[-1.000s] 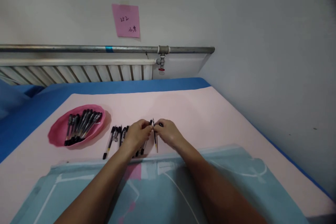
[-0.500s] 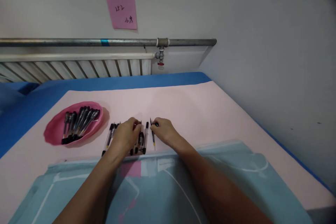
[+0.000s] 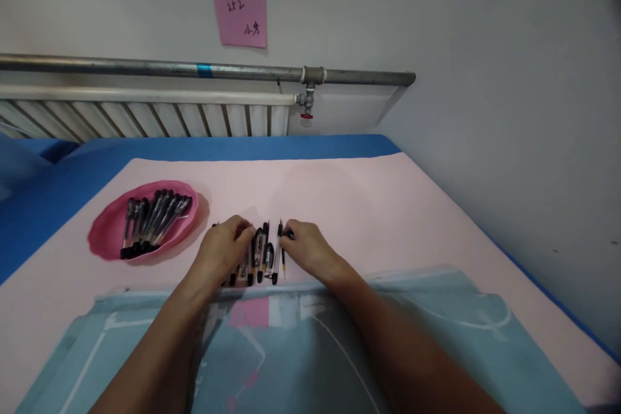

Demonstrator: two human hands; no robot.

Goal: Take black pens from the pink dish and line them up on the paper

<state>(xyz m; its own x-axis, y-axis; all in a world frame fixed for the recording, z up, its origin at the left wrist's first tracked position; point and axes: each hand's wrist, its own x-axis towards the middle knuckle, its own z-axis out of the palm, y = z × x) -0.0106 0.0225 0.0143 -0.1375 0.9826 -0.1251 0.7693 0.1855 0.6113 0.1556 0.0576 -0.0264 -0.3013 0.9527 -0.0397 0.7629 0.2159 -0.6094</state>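
Several black-capped pens (image 3: 262, 255) lie in a row on the pink sheet (image 3: 369, 207), between my two hands. My left hand (image 3: 224, 252) rests curled over the left part of the row, fingertips on the pens. My right hand (image 3: 305, 247) is closed at the row's right end, pinching a thin pen refill (image 3: 282, 250) and a small black piece. A pink dish (image 3: 101, 236) to the left holds several more black pens (image 3: 152, 220).
A light blue patterned cloth (image 3: 436, 343) covers the near part of the surface under my forearms. Blue bedding (image 3: 233, 145) runs along the far edge. Behind it stand a radiator (image 3: 145, 118), a metal pipe (image 3: 194, 68) and a pink note (image 3: 240, 8). A grey wall closes the right side.
My hands lowered from working together on one pen. The left hand moved onto the row of pens and pushed them together. The right hand stayed at the row's right end.
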